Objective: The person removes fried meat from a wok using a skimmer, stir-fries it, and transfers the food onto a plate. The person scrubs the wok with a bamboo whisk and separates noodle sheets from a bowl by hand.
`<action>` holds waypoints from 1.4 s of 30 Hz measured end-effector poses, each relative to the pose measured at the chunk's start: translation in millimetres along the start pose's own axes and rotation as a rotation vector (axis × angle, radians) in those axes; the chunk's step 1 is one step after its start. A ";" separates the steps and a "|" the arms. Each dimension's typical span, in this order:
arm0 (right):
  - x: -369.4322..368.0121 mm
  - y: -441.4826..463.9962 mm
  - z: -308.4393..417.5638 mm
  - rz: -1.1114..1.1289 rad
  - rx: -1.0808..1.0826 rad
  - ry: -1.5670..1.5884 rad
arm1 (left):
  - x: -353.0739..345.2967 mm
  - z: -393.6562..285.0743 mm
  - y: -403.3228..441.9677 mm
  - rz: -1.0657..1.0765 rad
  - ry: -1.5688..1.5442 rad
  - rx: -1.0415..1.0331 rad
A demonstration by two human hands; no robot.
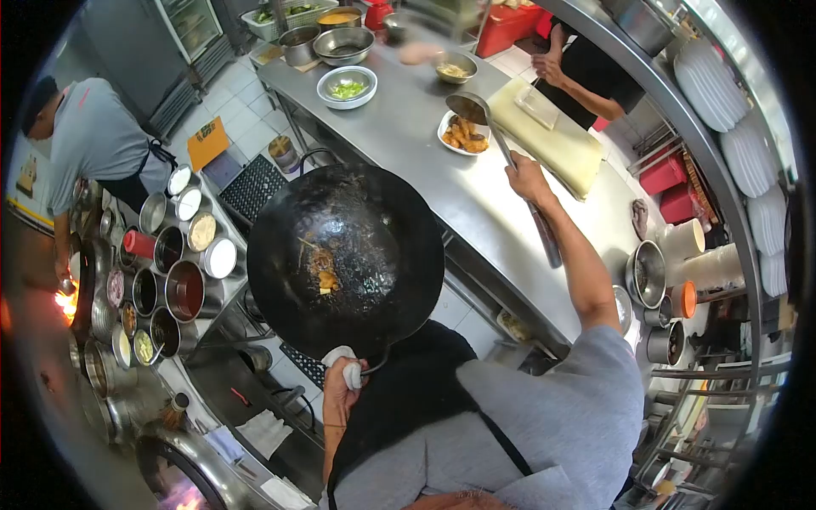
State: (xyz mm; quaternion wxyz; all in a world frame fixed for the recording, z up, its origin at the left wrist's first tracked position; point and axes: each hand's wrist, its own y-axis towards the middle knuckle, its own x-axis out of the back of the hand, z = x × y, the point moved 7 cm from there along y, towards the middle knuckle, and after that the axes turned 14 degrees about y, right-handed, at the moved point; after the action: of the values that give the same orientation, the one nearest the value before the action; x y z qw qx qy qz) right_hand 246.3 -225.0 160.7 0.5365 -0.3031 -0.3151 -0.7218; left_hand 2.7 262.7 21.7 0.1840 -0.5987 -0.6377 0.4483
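Observation:
My left hand (342, 384) is closed round the handle of a large black wok (365, 229), with a white cloth (342, 357) between palm and metal. Bits of browned food (322, 270) lie in the wok's middle. In my right hand (529, 180) is the long handle of a ladle (468, 108), fingers wrapped about it. The ladle's bowl hangs at the upper edge of a white dish (445, 138), partly hiding it. Browned food pieces (466, 134) fill that dish on the steel table (425, 170).
Sauce and ingredient pots (185, 289) crowd the counter on my left, near a flaming burner (180, 493). One person (110, 136) bends over another flame; a second person (586, 68) stands across the table by a cutting board (548, 136). Plates (714, 85) are stacked at right.

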 end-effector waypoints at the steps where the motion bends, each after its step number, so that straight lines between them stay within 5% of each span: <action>1: 0.3 -0.3 1.6 0.005 -0.014 0.002 | 5.4 2.6 -3.6 -0.028 -0.011 0.018; 14: 1.6 -2.8 5.4 -0.041 -0.074 0.041 | 46.0 10.4 -16.7 0.054 0.025 -0.032; 20: 18.7 -66.2 57.4 -0.124 -0.071 0.472 | 50.0 8.1 -10.6 0.032 0.052 -0.029; 27: -58.8 -190.2 149.6 0.392 -0.523 0.819 | 46.4 -1.7 -10.4 0.108 0.124 -0.086; 31: -144.5 -215.1 145.1 0.657 -0.499 0.756 | 49.9 0.1 -13.0 0.079 0.122 -0.061; 34: -184.0 -213.3 145.2 0.646 -0.398 0.686 | 58.7 9.9 -6.9 0.109 0.197 -0.043; 42: -227.5 -260.1 131.9 0.899 -0.493 0.663 | 82.4 28.0 4.7 0.178 0.157 0.156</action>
State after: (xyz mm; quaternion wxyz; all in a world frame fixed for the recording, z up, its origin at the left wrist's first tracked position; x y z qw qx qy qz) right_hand 63.0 69.4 32.0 0.7722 -0.2810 0.2036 -0.5323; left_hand -33.9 328.8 -21.8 0.2387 -0.6700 -0.5291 0.4628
